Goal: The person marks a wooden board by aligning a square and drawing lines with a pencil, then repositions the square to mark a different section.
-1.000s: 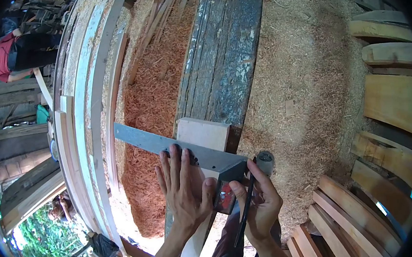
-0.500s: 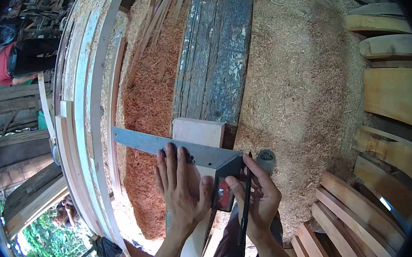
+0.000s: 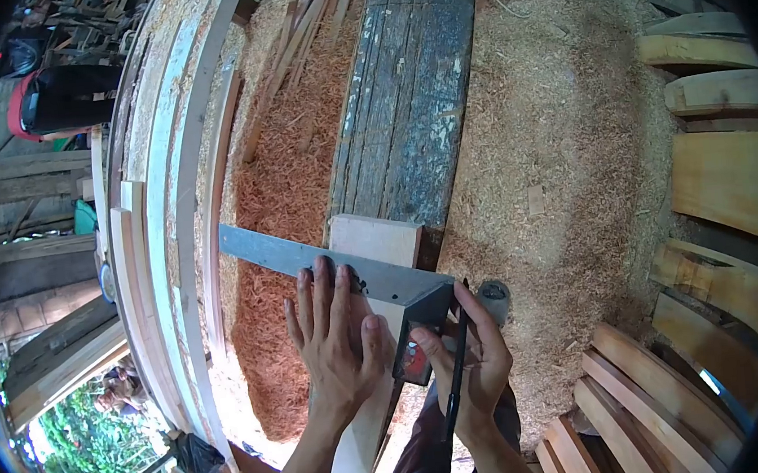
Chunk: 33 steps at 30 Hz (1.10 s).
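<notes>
Partly hidden: square [image 3: 387, 279] under left fingers [image 3: 323, 300]; dark pencil [image 3: 454, 390] in right fingers [image 3: 483, 317].

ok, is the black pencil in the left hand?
No: the black pencil is held in the right hand, while the left hand rests spread on the metal square.

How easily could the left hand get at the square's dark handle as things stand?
Probably yes: the left hand rests on the blade with its thumb near the dark handle, and nothing visible stands between. The right hand partly covers the other side, though.
</notes>
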### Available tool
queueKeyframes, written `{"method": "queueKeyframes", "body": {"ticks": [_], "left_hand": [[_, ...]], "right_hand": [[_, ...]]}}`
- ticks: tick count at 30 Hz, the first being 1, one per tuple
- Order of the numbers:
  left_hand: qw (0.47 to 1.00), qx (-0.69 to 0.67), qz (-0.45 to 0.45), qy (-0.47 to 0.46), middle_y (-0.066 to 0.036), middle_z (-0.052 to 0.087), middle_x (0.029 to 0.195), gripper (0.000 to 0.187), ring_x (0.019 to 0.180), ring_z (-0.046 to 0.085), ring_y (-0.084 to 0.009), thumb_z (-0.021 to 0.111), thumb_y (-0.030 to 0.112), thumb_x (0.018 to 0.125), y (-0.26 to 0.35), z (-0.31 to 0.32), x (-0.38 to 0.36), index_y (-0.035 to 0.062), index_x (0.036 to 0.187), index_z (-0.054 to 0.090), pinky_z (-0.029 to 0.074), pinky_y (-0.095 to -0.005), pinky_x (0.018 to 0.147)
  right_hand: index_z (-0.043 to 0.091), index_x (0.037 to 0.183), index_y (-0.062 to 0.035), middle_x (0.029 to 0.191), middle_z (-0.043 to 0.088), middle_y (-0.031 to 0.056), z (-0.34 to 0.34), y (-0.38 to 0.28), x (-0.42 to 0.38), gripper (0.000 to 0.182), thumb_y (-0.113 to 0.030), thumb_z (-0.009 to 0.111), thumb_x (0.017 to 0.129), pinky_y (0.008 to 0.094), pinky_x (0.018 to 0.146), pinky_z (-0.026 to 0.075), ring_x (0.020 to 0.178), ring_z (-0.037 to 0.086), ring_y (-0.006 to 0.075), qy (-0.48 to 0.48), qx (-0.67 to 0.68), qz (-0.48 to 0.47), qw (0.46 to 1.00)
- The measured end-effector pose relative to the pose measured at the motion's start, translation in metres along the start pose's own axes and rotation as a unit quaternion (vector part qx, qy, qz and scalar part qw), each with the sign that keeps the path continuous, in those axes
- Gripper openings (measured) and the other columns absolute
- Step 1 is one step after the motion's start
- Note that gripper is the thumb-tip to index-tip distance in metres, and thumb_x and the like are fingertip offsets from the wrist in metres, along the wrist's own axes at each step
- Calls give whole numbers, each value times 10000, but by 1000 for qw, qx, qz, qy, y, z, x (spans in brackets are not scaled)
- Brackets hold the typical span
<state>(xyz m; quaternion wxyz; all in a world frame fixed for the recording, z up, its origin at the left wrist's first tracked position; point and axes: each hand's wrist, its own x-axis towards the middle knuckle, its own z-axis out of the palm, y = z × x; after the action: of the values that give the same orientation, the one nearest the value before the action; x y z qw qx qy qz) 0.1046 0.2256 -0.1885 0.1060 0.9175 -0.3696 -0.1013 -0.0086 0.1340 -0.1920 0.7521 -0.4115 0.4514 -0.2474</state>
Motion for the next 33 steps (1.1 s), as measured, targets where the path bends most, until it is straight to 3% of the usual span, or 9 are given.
{"method": "queueKeyframes", "body": {"ticks": [6,10,12,14,19,22,24,29,33], "left_hand": [[1000,-2,4,10,-192,305,1540,617,1464,180,-359,479,361,931,3,-1,1,36,1449,401,40,-509,1169],[1000,5,6,19,-191,314,1535,626,1457,198,-362,499,378,926,3,2,3,39,1445,410,49,-509,1168],[999,-17,19,35,-191,321,1531,610,1450,212,-364,519,342,912,0,3,1,49,1439,423,63,-510,1166],[999,-27,21,35,-186,326,1530,590,1447,221,-360,518,304,908,-2,3,2,59,1437,428,71,-511,1165],[997,0,24,68,-154,373,1511,481,1425,286,-334,415,139,950,-2,6,1,97,1428,453,123,-487,1167],[997,-26,14,67,-128,364,1523,574,1432,274,-333,497,127,860,-3,6,0,124,1433,454,85,-517,1169],[997,-26,9,70,-109,353,1532,582,1435,269,-327,497,131,863,-3,6,-2,141,1443,444,85,-524,1169],[998,-21,15,62,-100,336,1544,596,1442,255,-323,502,164,866,-4,5,-1,150,1457,427,76,-532,1170],[998,-20,34,57,-143,356,1522,512,1436,262,-334,449,168,927,-2,2,-4,106,1436,443,80,-515,1171]], "right_hand": [[421,1362,92,1221,601,194,2,1,-2,567,38,682,861,304,912,519,1070,622,203,-4,-12,0,1000],[465,1372,40,1197,617,179,3,11,-2,550,9,684,868,278,804,572,1053,644,215,10,-23,-44,999],[466,1378,28,1182,625,166,5,10,-5,549,15,678,872,275,792,568,1035,650,205,18,-32,-57,998],[391,1416,55,1213,603,146,8,5,-8,634,24,690,858,290,901,504,1033,617,171,11,-6,12,1000],[389,1436,17,1132,633,114,13,4,-11,659,26,695,852,263,823,526,970,627,146,20,-29,2,999],[377,1453,-11,1074,660,104,10,9,-13,686,42,694,847,232,744,545,921,638,122,8,-29,-41,999],[335,1458,34,1157,611,95,10,9,-17,757,56,724,810,245,812,520,971,603,127,-7,-26,-11,1000],[338,1473,-7,1113,612,66,10,30,-23,769,51,726,812,218,709,522,911,595,104,17,-10,-18,1000],[353,1459,18,1055,616,55,13,23,-29,737,52,719,820,224,739,517,896,590,106,26,-55,-9,998]]}}
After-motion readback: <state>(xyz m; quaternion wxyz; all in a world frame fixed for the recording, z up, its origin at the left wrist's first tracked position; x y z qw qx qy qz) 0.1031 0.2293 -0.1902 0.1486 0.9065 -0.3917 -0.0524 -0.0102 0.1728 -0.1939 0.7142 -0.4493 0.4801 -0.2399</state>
